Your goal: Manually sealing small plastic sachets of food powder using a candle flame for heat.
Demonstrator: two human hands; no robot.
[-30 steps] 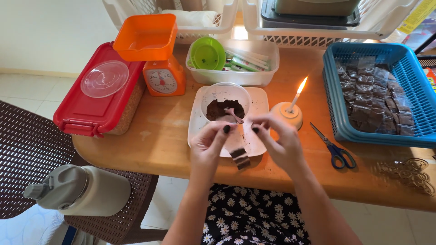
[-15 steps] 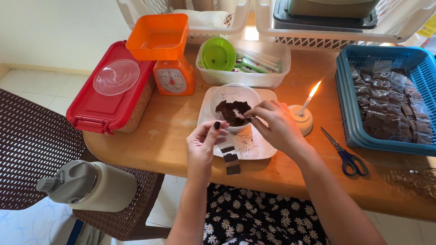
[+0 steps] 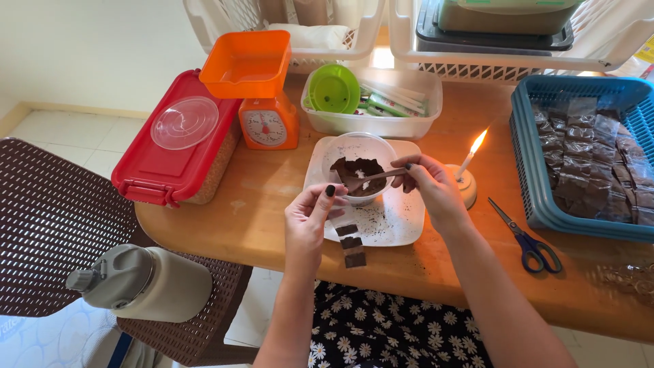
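Observation:
My right hand (image 3: 427, 184) holds a small spoon (image 3: 368, 179) whose tip dips into the dark brown powder inside a clear round bowl (image 3: 360, 146). The bowl sits on a white square tray (image 3: 402, 225) dusted with crumbs. My left hand (image 3: 310, 218) pinches the top of a narrow clear plastic strip bag (image 3: 349, 242) with three dark filled sections, which hangs over the tray's near edge. A lit white candle (image 3: 469, 160) in a small holder stands just right of my right hand.
A blue basket (image 3: 531, 197) of filled dark packets is at right, with scissors (image 3: 528, 238) before it. An orange kitchen scale (image 3: 262, 102), a red-lidded box (image 3: 174, 146) and a clear tub (image 3: 371, 123) with a green lid stand behind. A grey jug (image 3: 146, 283) rests on a woven chair.
My right hand went from holding the strip with the left hand to the bowl, where it now holds the spoon in the powder. The left hand keeps the strip.

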